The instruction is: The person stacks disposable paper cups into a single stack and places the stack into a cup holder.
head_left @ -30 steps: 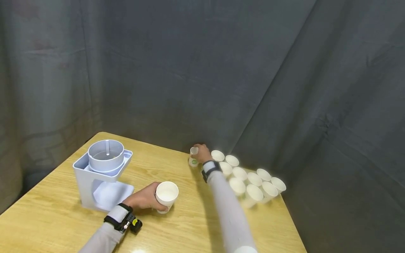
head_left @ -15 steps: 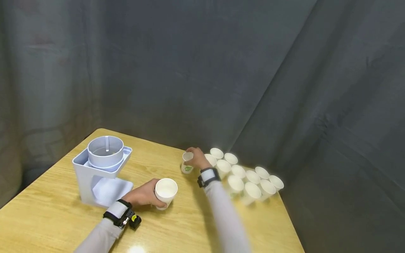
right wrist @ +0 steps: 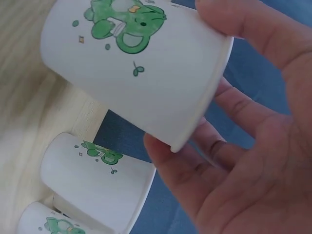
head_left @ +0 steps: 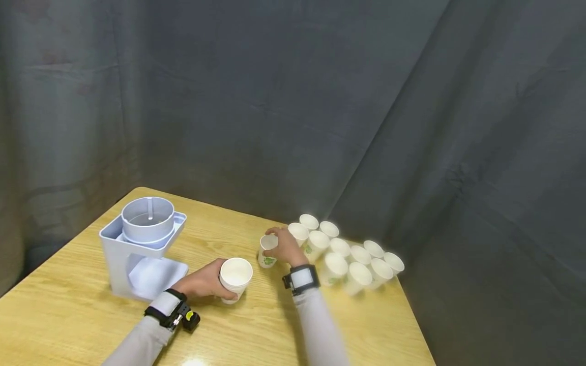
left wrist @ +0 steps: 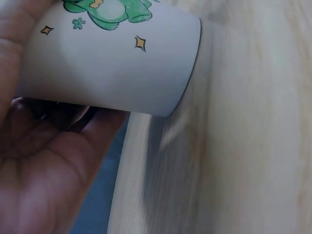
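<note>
White paper is filling both hands in the head view: the left hand (head_left: 206,282) is gripping one round cup (head_left: 235,278) near the middle of the worktop (head_left: 256,335); the right hand (head_left: 286,248) is holding a green-printed white paper cup (head_left: 266,249) toward the back edge, beside clustered white paper cups (head_left: 335,267).

In the left wrist view, fingers are curling round the cup.

In the right wrist view, thumb and fingers are pinching near the rim. Handling one cup per hand seems the step; the next move probably calls for level, gentle grips.
</note>
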Demonstrator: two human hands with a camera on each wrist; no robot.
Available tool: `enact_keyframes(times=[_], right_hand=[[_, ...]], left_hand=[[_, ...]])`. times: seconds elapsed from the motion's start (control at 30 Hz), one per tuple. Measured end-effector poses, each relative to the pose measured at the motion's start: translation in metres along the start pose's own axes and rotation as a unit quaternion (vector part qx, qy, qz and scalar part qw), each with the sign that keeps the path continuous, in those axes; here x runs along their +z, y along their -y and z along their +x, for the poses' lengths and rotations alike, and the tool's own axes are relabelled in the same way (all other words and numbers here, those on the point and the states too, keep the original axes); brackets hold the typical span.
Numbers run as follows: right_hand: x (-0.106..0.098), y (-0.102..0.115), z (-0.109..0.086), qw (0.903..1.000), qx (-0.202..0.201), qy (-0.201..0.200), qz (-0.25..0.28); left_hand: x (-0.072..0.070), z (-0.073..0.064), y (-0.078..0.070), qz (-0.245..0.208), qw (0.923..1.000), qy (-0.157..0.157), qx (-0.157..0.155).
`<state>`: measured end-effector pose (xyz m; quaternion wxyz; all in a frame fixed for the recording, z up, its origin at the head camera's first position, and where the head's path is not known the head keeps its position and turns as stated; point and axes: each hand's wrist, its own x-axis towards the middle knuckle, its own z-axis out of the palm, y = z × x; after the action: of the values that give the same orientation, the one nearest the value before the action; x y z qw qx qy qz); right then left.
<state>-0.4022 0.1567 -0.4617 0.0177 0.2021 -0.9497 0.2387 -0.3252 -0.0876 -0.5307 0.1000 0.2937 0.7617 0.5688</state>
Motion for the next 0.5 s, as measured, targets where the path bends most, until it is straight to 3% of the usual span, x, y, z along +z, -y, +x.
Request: enact_keyframes(times=[0.23,0.5], right_hand=[[0.003,0.006,-0.027,0.9995,0.016,-0.014,0.022],[0.005,0.004,-0.048,0.9988,0.006,-0.026,0.04]], left_hand=[[-0.001,-0.002,0.001,0.005,1.0,-0.003,-0.003],[-0.001,-0.001,0.0,0.008,1.0,-0.001,-0.003]])
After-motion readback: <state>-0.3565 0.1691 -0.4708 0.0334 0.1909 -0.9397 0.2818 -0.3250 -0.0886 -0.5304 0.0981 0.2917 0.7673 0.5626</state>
